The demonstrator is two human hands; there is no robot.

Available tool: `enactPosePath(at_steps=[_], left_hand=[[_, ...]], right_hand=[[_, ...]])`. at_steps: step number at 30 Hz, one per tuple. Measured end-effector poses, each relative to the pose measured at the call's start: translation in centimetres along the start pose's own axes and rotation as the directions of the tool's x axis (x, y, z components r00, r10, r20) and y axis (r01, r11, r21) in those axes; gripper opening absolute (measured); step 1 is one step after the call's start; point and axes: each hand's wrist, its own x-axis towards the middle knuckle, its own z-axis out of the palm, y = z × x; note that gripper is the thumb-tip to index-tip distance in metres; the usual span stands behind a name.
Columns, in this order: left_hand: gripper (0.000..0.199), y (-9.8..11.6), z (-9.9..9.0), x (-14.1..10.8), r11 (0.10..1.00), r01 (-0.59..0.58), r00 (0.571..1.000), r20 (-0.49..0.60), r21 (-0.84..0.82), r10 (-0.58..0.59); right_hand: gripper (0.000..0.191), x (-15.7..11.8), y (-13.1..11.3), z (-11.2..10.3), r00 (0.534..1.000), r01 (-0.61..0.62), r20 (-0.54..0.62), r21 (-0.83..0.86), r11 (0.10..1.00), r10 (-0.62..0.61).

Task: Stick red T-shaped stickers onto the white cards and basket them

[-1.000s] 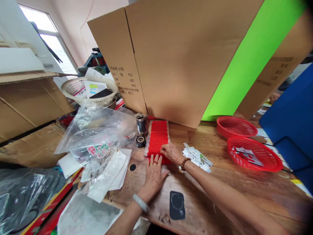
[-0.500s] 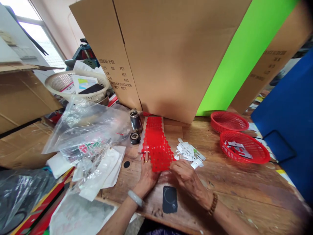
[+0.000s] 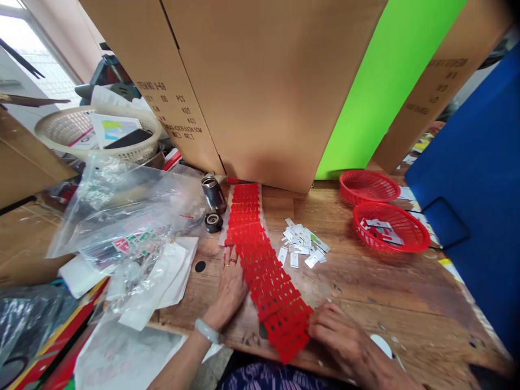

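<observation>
A long red perforated sheet [image 3: 260,262] runs from the cardboard down to the table's front edge, its near part bent to the right. Flat on the sheet's left edge lies my left hand [image 3: 233,281], fingers extended, a ring and a pale bangle showing. My right hand [image 3: 335,330] pinches the near right corner of the sheet. Small white tags with holes [image 3: 300,238] are heaped to the right of the sheet. Left of its far end stand an uncapped dark flask [image 3: 213,194] and a black cap [image 3: 213,221].
Two red baskets [image 3: 369,187] sit at the right; the nearer basket [image 3: 422,235] holds tags. Clear plastic bags [image 3: 134,200] and white papers [image 3: 179,281] cover the left. A large cardboard sheet [image 3: 264,86] stands at the back, a blue panel [image 3: 471,179] at the right.
My right hand has moved toward me and to the right, drawing the red sheet's near end along. The sheet now stretches further over the table, covering most of the dark patch. The view has shifted.
</observation>
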Motion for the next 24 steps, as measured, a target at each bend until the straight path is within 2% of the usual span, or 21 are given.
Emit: enactPosePath(at_steps=[2, 5, 9, 13, 16, 19, 22, 24], left_hand=[[0.056, 0.0, -0.3, -0.4, 0.999, 0.025, 0.999, -0.027, 0.043, -0.024], [0.051, -0.1, -0.7, -1.1, 0.991, 0.072, 0.996, -0.056, 0.111, -0.066], [0.046, 0.0, -1.4, -1.5, 0.987, 0.112, 0.99, -0.099, 0.115, -0.101], [0.039, 0.2, -2.4, -1.2, 0.991, 0.137, 0.986, -0.095, -0.007, -0.137], [0.036, 0.3, -3.5, -0.9, 0.963, 0.203, 0.976, -0.046, -0.176, -0.214], [0.035, 0.4, -4.7, -0.2, 0.862, 0.35, 0.933, 0.061, -0.366, -0.353], [0.04, 1.1, -5.5, 1.0, 0.645, 0.53, 0.839, 0.233, -0.55, -0.491], [0.045, 1.7, -5.8, 1.9, 0.498, 0.611, 0.776, 0.34, -0.616, -0.531]], right_hand=[[0.023, -1.8, 1.5, -0.7, 0.998, -0.023, -0.053, -0.031, 0.999, 0.021], [0.02, -4.2, 3.9, -1.4, 0.979, -0.007, -0.203, -0.127, 0.992, -0.019], [0.023, -6.7, 6.4, -1.3, 0.939, -0.151, -0.338, -0.236, 0.96, 0.065], [0.022, -7.7, 7.6, -0.7, 0.908, -0.259, -0.391, -0.24, 0.935, 0.151], [0.021, -7.8, 8.0, -0.5, 0.901, -0.264, -0.402, -0.219, 0.939, 0.16], [0.02, -7.8, 8.4, -0.3, 0.894, -0.27, -0.416, -0.196, 0.943, 0.17], [0.02, -7.8, 8.7, 0.0, 0.886, -0.318, -0.399, -0.149, 0.936, 0.237], [0.02, -7.8, 8.7, 0.0, 0.881, -0.336, -0.391, -0.126, 0.933, 0.264]])
